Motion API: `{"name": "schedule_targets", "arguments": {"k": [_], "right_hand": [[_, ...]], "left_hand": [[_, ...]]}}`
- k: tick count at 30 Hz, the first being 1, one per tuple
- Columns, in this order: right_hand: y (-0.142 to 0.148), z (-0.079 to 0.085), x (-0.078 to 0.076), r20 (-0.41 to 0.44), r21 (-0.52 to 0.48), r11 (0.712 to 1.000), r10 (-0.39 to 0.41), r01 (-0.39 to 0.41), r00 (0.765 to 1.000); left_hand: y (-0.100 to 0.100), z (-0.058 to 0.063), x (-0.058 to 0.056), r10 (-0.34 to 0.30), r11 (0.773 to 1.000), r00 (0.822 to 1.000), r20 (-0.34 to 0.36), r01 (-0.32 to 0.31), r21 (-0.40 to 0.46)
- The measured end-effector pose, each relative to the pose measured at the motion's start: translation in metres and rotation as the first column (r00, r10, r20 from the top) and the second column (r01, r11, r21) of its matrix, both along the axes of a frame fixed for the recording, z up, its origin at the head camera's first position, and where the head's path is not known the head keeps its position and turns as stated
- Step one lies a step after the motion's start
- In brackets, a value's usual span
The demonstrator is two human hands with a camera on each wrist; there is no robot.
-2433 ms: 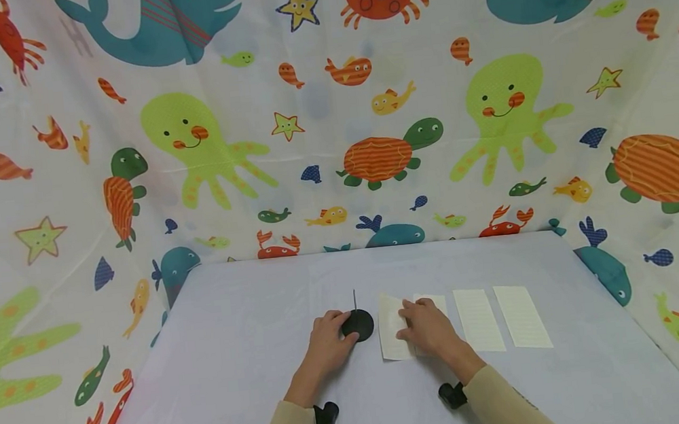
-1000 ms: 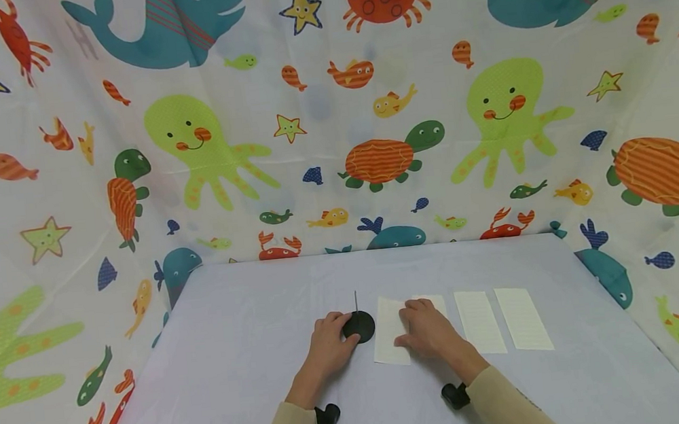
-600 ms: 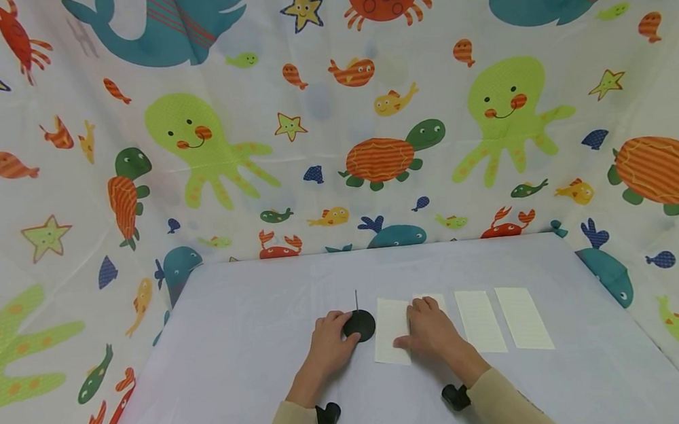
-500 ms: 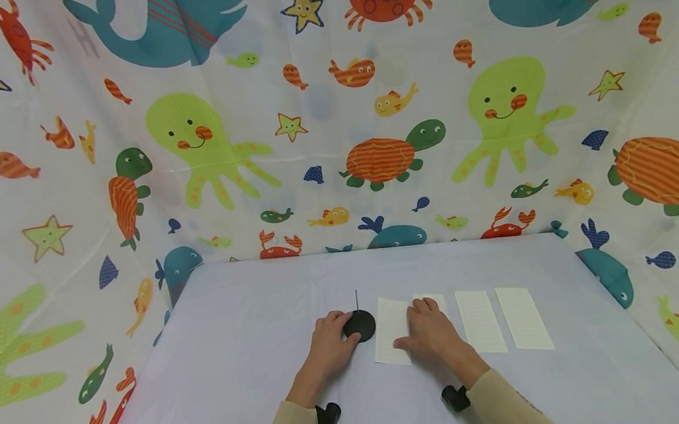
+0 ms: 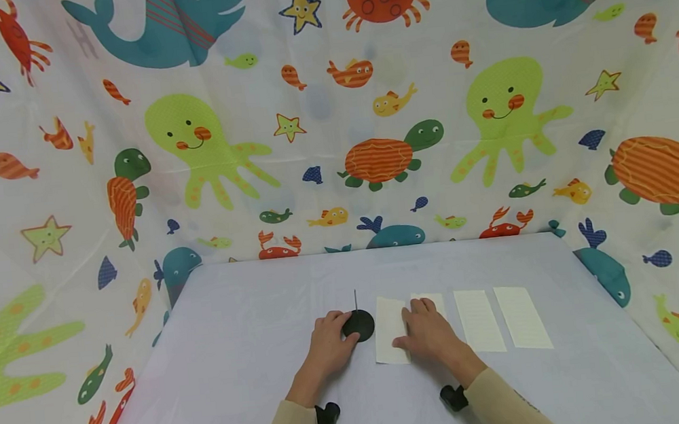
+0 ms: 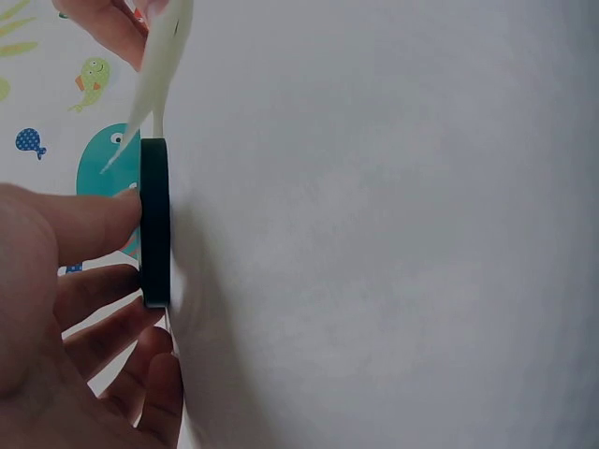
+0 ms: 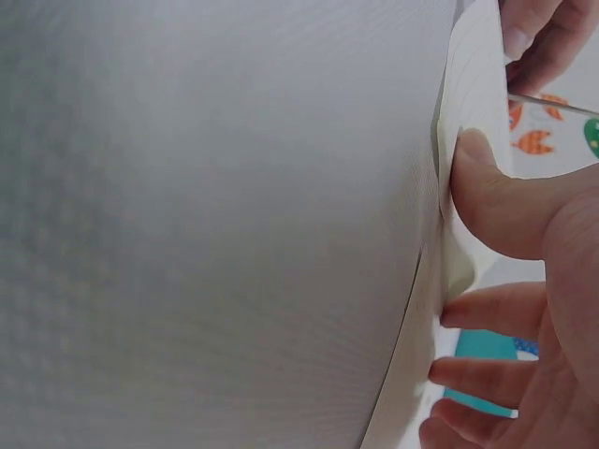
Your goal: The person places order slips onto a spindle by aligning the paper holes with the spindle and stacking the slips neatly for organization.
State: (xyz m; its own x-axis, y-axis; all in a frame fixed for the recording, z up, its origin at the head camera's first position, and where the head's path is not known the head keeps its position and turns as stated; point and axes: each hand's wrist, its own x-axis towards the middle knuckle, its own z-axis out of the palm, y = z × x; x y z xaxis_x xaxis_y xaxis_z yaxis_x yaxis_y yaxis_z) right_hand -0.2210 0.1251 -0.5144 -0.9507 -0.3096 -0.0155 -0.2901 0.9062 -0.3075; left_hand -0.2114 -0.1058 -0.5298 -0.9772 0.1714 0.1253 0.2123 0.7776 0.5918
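My left hand [image 5: 329, 341] holds the round black base of a paper spike [image 5: 359, 325], thumb and fingers at its left rim. Its thin rod [image 5: 355, 299] stands upright from the base. My right hand [image 5: 433, 331] pinches the leftmost cream paper slip [image 5: 390, 330] at its right side, just right of the spike. In the right wrist view, the thumb lies on this slip [image 7: 474, 84], which buckles beside the fingers. The left wrist view shows the slip [image 6: 164, 65] bowed up off the table. A second slip [image 5: 437, 303] is partly hidden beneath the right hand.
Two more lined slips lie to the right, a nearer one [image 5: 479, 321] and an outer one [image 5: 523, 317]. They rest on a white-covered table [image 5: 237, 358]. A sea-animal printed curtain [image 5: 319, 125] encloses the back and sides.
Since the oldest frame, the leftmost slip has shifted slightly left at its near end and looks flatter. My right fingers shifted slightly right along with it, then a little back left. My left hand stays put.
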Motion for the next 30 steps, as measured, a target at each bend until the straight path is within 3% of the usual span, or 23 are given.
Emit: {"name": "schedule_targets", "arguments": {"k": [8,18,24,30], "right_hand": [[-0.003,-0.003,0.000,-0.079,0.018,0.999,0.053,-0.052,0.995],[-0.011,-0.003,0.001,-0.131,0.013,0.999,0.038,-0.037,0.991],[-0.014,-0.001,0.000,-0.048,-0.089,0.996,0.016,-0.021,0.999],[-0.015,-0.002,0.000,0.052,-0.234,0.972,0.000,0.012,0.999]], "left_hand": [[0.000,-0.001,0.001,0.000,1.000,1.000,0.018,0.000,-0.007],[0.001,-0.001,0.001,-0.001,1.000,1.000,0.010,0.001,-0.008],[0.001,-0.001,-0.001,-0.001,1.000,1.000,0.003,0.001,-0.022],[0.000,-0.002,-0.001,-0.001,1.000,1.000,0.009,0.002,-0.018]]}}
